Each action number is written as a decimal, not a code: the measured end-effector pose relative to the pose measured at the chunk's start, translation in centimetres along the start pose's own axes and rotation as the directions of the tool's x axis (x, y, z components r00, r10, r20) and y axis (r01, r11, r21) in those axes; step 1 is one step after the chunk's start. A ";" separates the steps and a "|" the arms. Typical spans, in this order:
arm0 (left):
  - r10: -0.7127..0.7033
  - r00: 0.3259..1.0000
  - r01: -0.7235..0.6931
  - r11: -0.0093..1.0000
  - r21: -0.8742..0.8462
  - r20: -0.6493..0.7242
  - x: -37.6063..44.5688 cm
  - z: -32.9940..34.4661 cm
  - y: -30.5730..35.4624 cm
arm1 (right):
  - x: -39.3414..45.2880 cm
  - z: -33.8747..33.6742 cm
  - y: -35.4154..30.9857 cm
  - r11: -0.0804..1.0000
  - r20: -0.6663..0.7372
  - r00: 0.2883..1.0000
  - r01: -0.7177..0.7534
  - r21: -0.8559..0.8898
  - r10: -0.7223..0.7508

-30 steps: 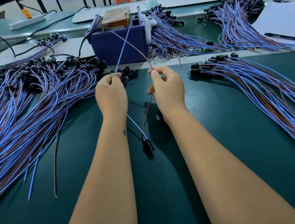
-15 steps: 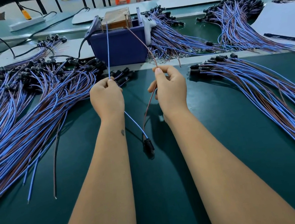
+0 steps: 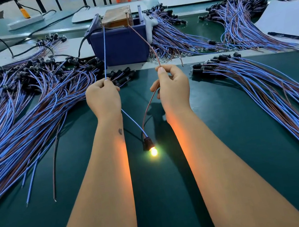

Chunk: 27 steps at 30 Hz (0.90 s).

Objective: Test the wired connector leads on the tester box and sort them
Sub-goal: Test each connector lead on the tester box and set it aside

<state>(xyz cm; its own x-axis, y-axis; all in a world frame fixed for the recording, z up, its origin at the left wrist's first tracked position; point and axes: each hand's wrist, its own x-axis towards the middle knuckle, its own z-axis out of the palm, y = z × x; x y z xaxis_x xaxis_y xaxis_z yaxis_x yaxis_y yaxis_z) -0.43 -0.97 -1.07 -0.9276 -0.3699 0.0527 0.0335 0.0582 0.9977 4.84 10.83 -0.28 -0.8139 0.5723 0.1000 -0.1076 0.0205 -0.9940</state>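
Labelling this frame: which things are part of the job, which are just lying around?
In the job:
left hand on blue wire
right hand on brown wire
lit lamp
tester box
lead piles

Lying about:
power strip
pen
paper

The left hand pinched the blue wire and the right hand pinched the brown wire. Both wire ends reached up to the tester box at its top. The black connector hung between the forearms, above the green table, and its small lamp shone yellow. Big bundles of leads lay on the left, and more leads on the right.
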 end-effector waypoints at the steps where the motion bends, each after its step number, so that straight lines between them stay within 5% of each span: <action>1: -0.001 1.000 0.001 1.000 0.000 0.001 0.0 0.0 0.0 | 0.0 0.0 0.0 1.000 -0.001 1.000 -0.002 0.005 0.002; 11: -0.004 1.000 0.004 1.000 -0.001 -0.006 -0.1 0.0 0.1 | -0.1 0.0 0.0 1.000 -0.017 1.000 0.017 -0.009 -0.017; 18: 0.034 0.935 -0.027 0.999 -0.023 0.353 -2.1 1.4 0.9 | -0.7 1.2 0.2 0.961 0.152 0.974 0.194 -0.198 -0.165; 27: 0.055 0.902 0.000 0.992 -0.126 0.429 -2.1 1.1 0.9 | 0.0 0.4 0.2 0.953 0.231 0.966 0.174 -0.248 -0.117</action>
<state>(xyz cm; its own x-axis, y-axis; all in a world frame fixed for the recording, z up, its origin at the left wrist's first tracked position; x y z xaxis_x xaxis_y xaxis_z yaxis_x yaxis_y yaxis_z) 1.11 0.87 -0.29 -0.9941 0.0674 0.0845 0.0805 -0.0592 0.9950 4.60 10.44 -0.43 -0.9057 0.3608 0.2228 -0.1027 0.3231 -0.9408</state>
